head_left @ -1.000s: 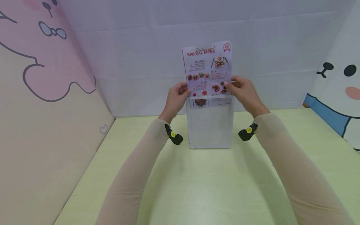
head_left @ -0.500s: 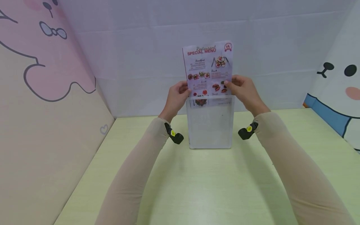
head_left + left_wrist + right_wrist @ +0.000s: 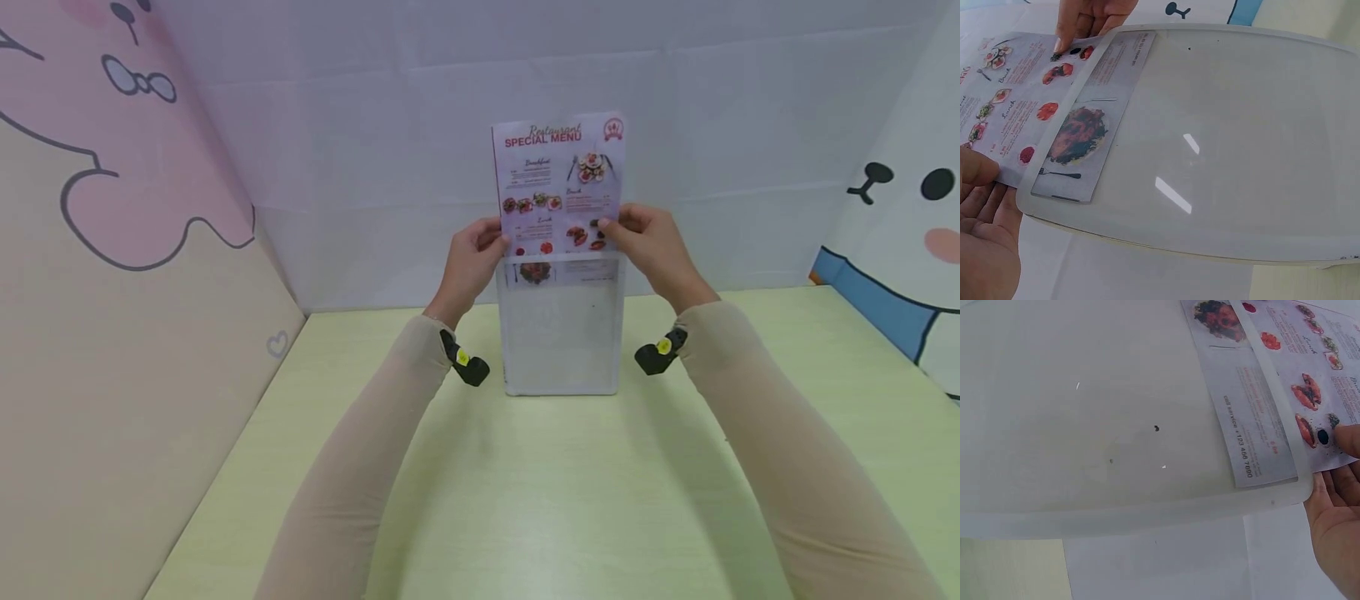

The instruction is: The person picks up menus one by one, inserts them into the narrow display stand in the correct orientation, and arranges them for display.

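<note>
"Pale yellow-green, that table (image 3: 517,500), with a faint grain. What surrounds it?"

"A creased white sheet (image 3: 420,167) behind, a cream panel (image 3: 112,375) on the left bearing a pink cartoon figure (image 3: 142,192), and a white cartoon animal (image 3: 892,233) on the right."

"And the menu (image 3: 558,187)?"

"Its lower strip sits inside the clear-fronted holder (image 3: 561,342) standing on the table; the rest sticks up above the rim. The left hand (image 3: 465,271) pinches one side edge, the right hand (image 3: 660,258) the other, both thumbs in front."

"Does every view tell the same?"

"No. Only the head camera catches the whole red heading (image 3: 543,137), 'Special Menu'. The left wrist camera shows two long glare streaks (image 3: 1174,195) across the holder's front. The right wrist camera alone makes the 'call service' line (image 3: 1239,437) readable, near the menu's bottom corner."
</note>
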The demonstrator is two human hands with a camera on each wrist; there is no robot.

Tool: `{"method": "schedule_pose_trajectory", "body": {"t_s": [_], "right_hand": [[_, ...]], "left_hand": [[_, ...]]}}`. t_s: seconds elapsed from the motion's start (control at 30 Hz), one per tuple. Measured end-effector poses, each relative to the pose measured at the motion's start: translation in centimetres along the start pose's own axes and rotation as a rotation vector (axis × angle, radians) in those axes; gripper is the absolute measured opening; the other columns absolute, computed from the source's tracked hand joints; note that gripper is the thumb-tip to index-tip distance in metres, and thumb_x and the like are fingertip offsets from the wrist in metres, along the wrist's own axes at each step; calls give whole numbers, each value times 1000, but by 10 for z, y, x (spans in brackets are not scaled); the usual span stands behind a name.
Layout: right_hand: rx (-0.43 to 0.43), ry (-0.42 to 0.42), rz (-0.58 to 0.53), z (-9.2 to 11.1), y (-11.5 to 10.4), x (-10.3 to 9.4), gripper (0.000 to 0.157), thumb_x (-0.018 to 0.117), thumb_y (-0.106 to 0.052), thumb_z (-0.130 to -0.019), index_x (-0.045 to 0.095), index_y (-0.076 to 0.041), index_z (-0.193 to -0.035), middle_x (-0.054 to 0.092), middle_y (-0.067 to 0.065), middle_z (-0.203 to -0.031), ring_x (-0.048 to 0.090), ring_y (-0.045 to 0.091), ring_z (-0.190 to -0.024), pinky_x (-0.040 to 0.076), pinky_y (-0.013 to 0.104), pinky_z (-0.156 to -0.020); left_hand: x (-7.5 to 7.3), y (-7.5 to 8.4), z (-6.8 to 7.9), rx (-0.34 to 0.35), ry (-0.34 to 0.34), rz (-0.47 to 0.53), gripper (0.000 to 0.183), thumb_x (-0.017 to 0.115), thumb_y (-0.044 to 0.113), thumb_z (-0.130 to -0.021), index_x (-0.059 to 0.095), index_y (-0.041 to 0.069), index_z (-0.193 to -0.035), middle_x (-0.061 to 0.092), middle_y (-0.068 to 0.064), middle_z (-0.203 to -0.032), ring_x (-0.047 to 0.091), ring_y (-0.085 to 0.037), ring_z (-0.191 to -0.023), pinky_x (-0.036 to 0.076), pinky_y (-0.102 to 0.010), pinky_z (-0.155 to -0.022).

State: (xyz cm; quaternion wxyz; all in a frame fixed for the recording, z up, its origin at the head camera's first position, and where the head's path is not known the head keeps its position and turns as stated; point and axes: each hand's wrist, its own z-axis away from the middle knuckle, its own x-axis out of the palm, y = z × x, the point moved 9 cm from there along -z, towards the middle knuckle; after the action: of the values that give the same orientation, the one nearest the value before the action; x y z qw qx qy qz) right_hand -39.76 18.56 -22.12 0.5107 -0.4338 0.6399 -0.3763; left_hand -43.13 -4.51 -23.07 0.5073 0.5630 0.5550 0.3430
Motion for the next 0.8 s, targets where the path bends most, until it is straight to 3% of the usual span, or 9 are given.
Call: {"method": "schedule_pose_trajectory", "body": {"t_s": [0.8], "right_hand": [[-30,-7,-26,1,-1,4,41,57,-30,-97,59,0,-124,67,-5,-103,60,5,-91,45,35,-97]], "left_hand": [[-2,3,3,37,-15,-37,28,54,11,-98,61,3,-124,66,-14,-121,63,-21,-108,51,-30,-94]]}}
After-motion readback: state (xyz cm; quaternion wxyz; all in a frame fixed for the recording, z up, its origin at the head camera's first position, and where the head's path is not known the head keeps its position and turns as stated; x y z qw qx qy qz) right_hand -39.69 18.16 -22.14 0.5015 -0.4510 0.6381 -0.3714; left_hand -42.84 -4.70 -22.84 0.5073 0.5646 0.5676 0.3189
